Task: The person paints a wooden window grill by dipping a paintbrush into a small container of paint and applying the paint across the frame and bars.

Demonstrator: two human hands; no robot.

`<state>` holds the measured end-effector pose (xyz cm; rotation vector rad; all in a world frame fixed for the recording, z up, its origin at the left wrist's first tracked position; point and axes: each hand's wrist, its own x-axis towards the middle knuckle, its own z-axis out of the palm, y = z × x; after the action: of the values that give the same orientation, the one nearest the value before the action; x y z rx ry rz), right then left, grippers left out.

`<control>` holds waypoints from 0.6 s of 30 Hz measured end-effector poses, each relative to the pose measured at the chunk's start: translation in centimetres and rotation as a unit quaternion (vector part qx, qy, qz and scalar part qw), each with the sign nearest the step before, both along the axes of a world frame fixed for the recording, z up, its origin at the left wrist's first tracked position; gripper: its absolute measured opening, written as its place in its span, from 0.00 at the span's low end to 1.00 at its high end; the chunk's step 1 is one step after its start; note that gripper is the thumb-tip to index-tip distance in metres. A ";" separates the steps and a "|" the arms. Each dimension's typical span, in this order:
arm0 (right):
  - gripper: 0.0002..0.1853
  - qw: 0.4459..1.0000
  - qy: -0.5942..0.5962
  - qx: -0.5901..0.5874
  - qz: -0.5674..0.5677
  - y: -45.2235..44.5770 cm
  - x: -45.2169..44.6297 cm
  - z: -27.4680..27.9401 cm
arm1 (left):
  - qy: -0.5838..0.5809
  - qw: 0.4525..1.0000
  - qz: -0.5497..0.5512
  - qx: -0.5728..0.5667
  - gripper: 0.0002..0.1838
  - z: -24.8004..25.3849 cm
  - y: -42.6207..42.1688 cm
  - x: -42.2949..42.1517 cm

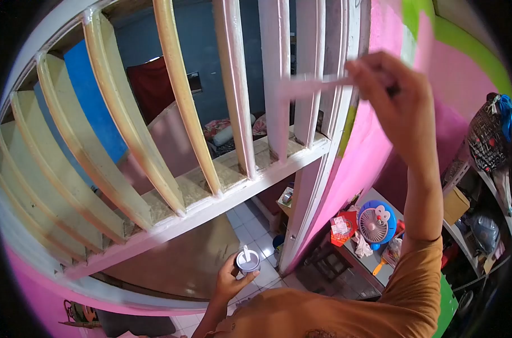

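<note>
My right hand (395,90) is raised and closed around the handle of a paintbrush (312,88), which is smeared by motion. Its bristle end lies against or just in front of a whitish vertical slat (274,67); contact is hard to tell. Lower down, my left hand (229,280) grips a small paint can (248,269) with pale paint inside. A white stick or spoon (246,253) stands in the can. Slats toward the right look white, while those on the left, such as one yellowish slat (183,96), are cream with brownish edges.
A white rail (211,207) runs beneath the slats, meeting a white frame post (329,129) beside a pink wall (374,129). Below right, a blue fan (376,222) and a red box (343,227) sit on a table. Shelves with bags (487,138) stand at far right.
</note>
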<state>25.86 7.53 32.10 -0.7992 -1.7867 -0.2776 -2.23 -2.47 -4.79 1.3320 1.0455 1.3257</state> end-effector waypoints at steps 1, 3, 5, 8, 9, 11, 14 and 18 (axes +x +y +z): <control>0.10 0.999 0.009 0.041 -0.015 0.7 -0.1 1.0 | -0.001 1.000 -0.003 -0.001 0.34 0.2 -0.1 0.1; 0.11 0.993 0.018 0.107 -0.044 1.4 0.0 3.1 | -0.012 1.000 -0.004 -0.012 0.34 0.5 0.0 0.2; 0.10 0.988 0.044 0.148 -0.009 1.5 0.1 5.0 | -0.011 1.000 -0.008 -0.015 0.33 0.1 0.1 0.1; 0.11 0.975 0.072 0.210 -0.016 2.0 0.3 4.3 | -0.013 1.000 -0.008 -0.020 0.33 0.4 0.1 0.1; 0.12 0.969 0.094 0.219 -0.056 1.8 0.3 3.5 | -0.017 1.000 -0.005 -0.020 0.32 0.5 0.1 0.1; 0.07 0.975 0.059 0.211 -0.050 1.5 0.0 1.4 | -0.023 0.999 -0.009 -0.021 0.32 0.3 0.2 0.0; 0.07 0.988 0.000 0.120 -0.093 -0.2 0.6 -1.9 | -0.024 1.000 -0.011 -0.006 0.31 -0.3 0.3 -0.5; 0.07 0.999 -0.005 0.033 -0.002 -0.3 0.9 -2.9 | -0.015 1.000 -0.010 -0.010 0.31 0.1 0.2 -1.1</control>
<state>26.74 7.19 29.20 -0.7561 -1.7754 -0.3426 -3.30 -2.29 -4.66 1.3004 1.0200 1.3136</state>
